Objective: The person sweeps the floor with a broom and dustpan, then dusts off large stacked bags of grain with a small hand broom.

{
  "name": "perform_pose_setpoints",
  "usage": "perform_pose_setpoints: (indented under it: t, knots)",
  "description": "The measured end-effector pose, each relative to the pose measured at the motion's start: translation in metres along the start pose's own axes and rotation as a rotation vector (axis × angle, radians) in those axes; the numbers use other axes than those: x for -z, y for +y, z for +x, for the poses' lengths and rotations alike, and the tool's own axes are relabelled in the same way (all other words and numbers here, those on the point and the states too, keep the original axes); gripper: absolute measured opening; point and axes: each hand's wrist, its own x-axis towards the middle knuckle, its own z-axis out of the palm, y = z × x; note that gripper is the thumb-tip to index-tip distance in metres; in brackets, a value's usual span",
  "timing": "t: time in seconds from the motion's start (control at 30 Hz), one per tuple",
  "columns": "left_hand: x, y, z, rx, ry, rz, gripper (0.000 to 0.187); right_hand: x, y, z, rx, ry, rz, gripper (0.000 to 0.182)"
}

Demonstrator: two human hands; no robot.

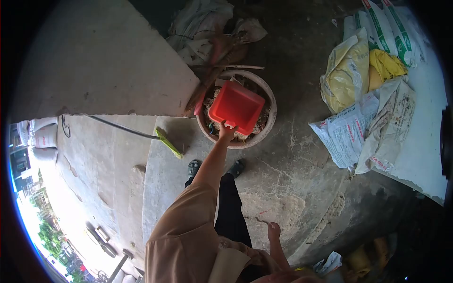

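A red plastic dustpan (238, 106) is over a round, pale basin (270, 123) that holds debris and scraps. My left hand (226, 130) has its fingers wrapped round the dustpan's near edge, at the handle. Lower in the view, my right hand (273, 229) hangs beside my body, away from the basin; its fingers look curled, and whether anything is in them is too small to tell. A pinkish-red ribbed handle (198, 104) leans at the basin's left rim.
A grey block (108, 66) stands at upper left. A dark hose (122, 126) runs to a green strip (168, 142) on the concrete. Several sacks (344, 70) lie at right by a white ledge (424, 141). Crumpled sacking (200, 28) lies behind the basin.
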Motion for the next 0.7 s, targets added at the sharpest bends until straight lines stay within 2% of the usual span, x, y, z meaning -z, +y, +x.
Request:
perform_pose_setpoints:
  t: [0.03, 0.1, 0.13, 0.17, 0.23, 0.3, 0.37, 0.43, 0.5, 0.53, 0.6, 0.7]
  knots:
    - [0.008, 0.015, -0.015, -0.008, 0.013, -0.011, 0.081, 0.003, -0.008, 0.003, 0.018, -0.004, -0.004, 0.027]
    - [0.027, 0.043, -0.044, 0.101, -0.130, 0.101, 0.081, 0.005, -0.025, 0.009, 0.048, 0.003, -0.053, 0.027]
    - [0.036, 0.040, -0.047, -0.002, -0.126, 0.164, 0.083, 0.006, -0.032, 0.010, 0.072, -0.001, -0.060, 0.027]
    - [0.046, 0.045, -0.057, -0.012, -0.103, 0.146, 0.083, 0.005, -0.041, 0.012, 0.110, 0.004, -0.052, 0.027]
    - [0.067, 0.054, -0.079, 0.078, -0.230, 0.201, 0.083, 0.003, -0.057, 0.019, 0.187, -0.001, -0.055, 0.028]
    - [0.086, 0.057, -0.102, 0.075, -0.287, 0.085, 0.082, 0.000, -0.073, 0.023, 0.244, 0.004, -0.120, 0.029]
    - [0.119, 0.062, -0.131, 0.047, -0.311, 0.287, 0.076, -0.003, -0.086, 0.028, 0.273, -0.010, -0.156, 0.030]
    - [0.152, 0.050, -0.151, 0.079, -0.275, 0.353, 0.057, -0.004, -0.099, 0.027, 0.321, -0.038, -0.184, 0.030]
    - [0.193, 0.025, -0.162, -0.009, -0.258, 0.292, 0.033, -0.003, -0.116, 0.023, 0.376, -0.050, -0.235, 0.030]
    - [0.215, 0.020, -0.172, 0.002, -0.234, 0.264, 0.026, -0.005, -0.123, 0.024, 0.396, -0.054, -0.273, 0.030]
    - [0.267, 0.009, -0.192, 0.003, -0.159, 0.210, 0.023, -0.008, -0.137, 0.027, 0.428, -0.069, -0.312, 0.029]
    - [0.350, 0.007, -0.226, -0.012, -0.062, 0.233, 0.027, -0.024, -0.178, 0.024, 0.465, -0.068, -0.409, 0.029]
